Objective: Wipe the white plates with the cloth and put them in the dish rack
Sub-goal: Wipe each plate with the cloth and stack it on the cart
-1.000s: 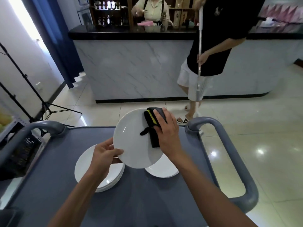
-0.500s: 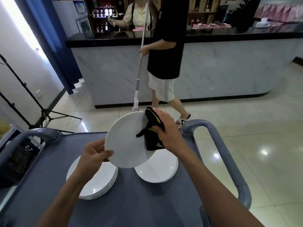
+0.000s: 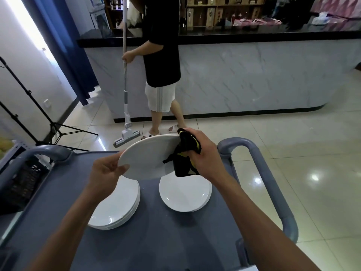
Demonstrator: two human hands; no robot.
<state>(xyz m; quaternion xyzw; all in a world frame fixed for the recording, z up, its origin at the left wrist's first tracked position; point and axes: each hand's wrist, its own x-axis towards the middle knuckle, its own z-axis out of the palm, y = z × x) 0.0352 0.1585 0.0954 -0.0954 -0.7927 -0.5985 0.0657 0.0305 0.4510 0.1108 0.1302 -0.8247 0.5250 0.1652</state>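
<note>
Head view shows left hand (image 3: 105, 171) gripping a plate (image 3: 146, 157), right hand (image 3: 203, 153) clutching the cloth (image 3: 183, 153) mid-wipe; stack (image 3: 115, 208) and rack (image 3: 21, 184) wait.

Pretty bright overall, daylight blowing out the tall window strip (image 3: 25, 30) far left. Ceiling lights leave glare spots on the glossy cream floor tiles (image 3: 314, 178) at right. Fisheye bends the edges, and everything's slightly soft.

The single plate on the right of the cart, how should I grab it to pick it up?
Probably by its rim. That plate lies flat on the grey cart, so hook fingers under the near edge, coming from your side, thumb on top. The far edge sits under the cloth.
</note>
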